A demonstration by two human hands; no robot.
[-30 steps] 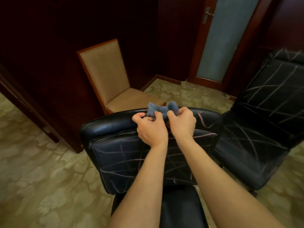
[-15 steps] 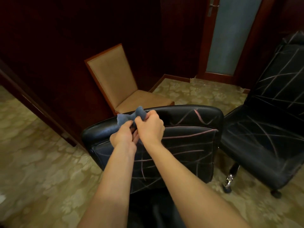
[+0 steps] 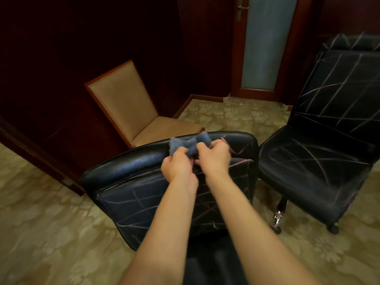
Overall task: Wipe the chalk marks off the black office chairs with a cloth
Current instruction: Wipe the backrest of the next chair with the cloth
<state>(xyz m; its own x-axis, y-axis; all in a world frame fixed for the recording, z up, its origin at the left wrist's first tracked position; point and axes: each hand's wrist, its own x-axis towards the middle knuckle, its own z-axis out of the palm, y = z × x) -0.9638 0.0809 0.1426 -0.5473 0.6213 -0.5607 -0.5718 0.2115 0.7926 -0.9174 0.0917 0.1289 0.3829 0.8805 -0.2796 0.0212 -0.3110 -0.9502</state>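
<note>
A black office chair (image 3: 131, 190) stands right in front of me, its backrest crossed with pale chalk lines. A small blue cloth (image 3: 190, 143) lies bunched on the top edge of that backrest. My left hand (image 3: 177, 165) and my right hand (image 3: 213, 157) sit side by side and both grip the cloth. The left part of the top edge looks free of chalk; pink marks show just right of my right hand. A second black office chair (image 3: 320, 153) with many chalk lines stands to the right.
A tan upholstered chair with a wooden frame (image 3: 127, 108) stands behind the near chair against dark wood panelling. A door with a frosted glass pane (image 3: 265, 42) is at the back. Patterned beige carpet (image 3: 41, 223) covers the floor.
My hands and the cloth slid left along the top edge of the backrest, then back to the right toward the pink marks. My viewpoint shifted too.
</note>
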